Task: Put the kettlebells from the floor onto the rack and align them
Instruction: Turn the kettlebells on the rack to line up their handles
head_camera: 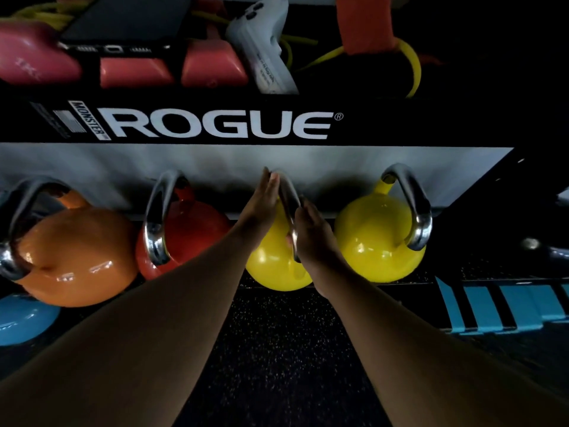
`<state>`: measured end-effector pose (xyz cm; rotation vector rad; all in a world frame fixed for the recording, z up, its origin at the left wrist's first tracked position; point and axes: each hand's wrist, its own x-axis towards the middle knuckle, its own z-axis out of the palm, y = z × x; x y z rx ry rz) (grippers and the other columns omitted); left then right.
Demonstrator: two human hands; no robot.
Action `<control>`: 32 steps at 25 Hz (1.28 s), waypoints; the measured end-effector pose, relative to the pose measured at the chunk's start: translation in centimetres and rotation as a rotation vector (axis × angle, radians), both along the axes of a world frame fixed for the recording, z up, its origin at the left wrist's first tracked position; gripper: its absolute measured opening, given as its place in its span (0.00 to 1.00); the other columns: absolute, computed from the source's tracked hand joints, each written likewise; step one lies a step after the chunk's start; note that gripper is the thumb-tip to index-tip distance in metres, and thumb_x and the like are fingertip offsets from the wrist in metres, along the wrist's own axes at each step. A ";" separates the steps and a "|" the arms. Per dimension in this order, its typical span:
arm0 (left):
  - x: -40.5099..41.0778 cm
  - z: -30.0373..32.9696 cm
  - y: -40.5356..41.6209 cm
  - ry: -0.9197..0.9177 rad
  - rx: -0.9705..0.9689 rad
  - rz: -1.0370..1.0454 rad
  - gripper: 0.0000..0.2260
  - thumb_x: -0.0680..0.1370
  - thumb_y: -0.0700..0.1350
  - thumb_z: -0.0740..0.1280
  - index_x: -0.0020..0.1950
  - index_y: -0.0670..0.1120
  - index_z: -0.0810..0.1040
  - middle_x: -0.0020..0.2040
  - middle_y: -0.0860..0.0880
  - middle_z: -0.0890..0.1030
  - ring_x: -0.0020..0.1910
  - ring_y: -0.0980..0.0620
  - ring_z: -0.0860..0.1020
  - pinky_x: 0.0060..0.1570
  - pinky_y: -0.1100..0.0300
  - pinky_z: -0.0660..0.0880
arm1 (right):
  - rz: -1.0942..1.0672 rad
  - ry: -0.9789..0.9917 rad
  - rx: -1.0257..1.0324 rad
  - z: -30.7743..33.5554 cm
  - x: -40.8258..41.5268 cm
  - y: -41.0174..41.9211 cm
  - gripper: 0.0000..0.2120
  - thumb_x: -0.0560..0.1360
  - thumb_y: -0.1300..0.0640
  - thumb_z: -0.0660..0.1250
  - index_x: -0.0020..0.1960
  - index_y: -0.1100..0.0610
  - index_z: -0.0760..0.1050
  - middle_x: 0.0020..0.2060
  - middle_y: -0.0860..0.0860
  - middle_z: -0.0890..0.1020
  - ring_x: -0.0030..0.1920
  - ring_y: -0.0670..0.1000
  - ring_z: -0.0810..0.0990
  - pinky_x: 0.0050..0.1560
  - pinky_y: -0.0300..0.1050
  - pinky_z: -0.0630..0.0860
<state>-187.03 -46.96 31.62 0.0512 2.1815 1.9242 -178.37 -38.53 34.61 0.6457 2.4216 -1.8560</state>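
Centre frame: left hand (264, 201) flat, open against yellow kettlebell (271, 266) handle; right hand (314, 234) gripping that handle; rack (215, 124) above.

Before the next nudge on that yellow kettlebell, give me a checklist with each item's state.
1. Both hands on the handle: left hand flat against it, right hand alongside: ok.
2. Firm closed grip: cannot tell.
3. Held yellow kettlebell on the shelf: ok.
4. Handle angle matches the right yellow kettlebell: not ok.
5. Gap to the red kettlebell: hidden by the forearm, cannot tell.
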 end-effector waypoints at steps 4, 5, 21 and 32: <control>0.0 -0.7 0.3 -0.017 0.090 -0.015 0.24 0.85 0.51 0.49 0.80 0.48 0.49 0.80 0.51 0.53 0.71 0.64 0.55 0.65 0.70 0.53 | -0.132 0.100 -0.252 -1.0 0.4 -0.9 0.20 0.84 0.52 0.53 0.75 0.49 0.66 0.59 0.48 0.78 0.42 0.43 0.79 0.56 0.51 0.78; -0.1 -0.8 0.3 -0.030 0.108 -0.016 0.24 0.85 0.52 0.49 0.80 0.49 0.50 0.80 0.52 0.54 0.69 0.65 0.56 0.64 0.71 0.55 | -0.148 0.111 -0.301 -1.1 0.3 -1.1 0.20 0.84 0.53 0.53 0.75 0.49 0.66 0.60 0.50 0.79 0.41 0.44 0.79 0.51 0.45 0.79; -1.0 -0.1 0.7 -0.114 0.218 0.016 0.23 0.84 0.54 0.49 0.78 0.49 0.59 0.78 0.49 0.61 0.76 0.53 0.61 0.76 0.53 0.57 | 0.011 0.150 -0.410 -1.9 -0.2 -1.0 0.21 0.85 0.51 0.50 0.77 0.45 0.61 0.66 0.57 0.77 0.44 0.48 0.78 0.38 0.40 0.77; -1.1 -0.6 0.4 -0.082 0.168 0.004 0.23 0.84 0.56 0.49 0.78 0.52 0.58 0.79 0.50 0.61 0.76 0.53 0.60 0.76 0.51 0.57 | 0.019 0.198 -0.466 -2.9 -0.7 -0.6 0.21 0.84 0.51 0.52 0.77 0.46 0.62 0.55 0.53 0.81 0.40 0.49 0.77 0.38 0.42 0.77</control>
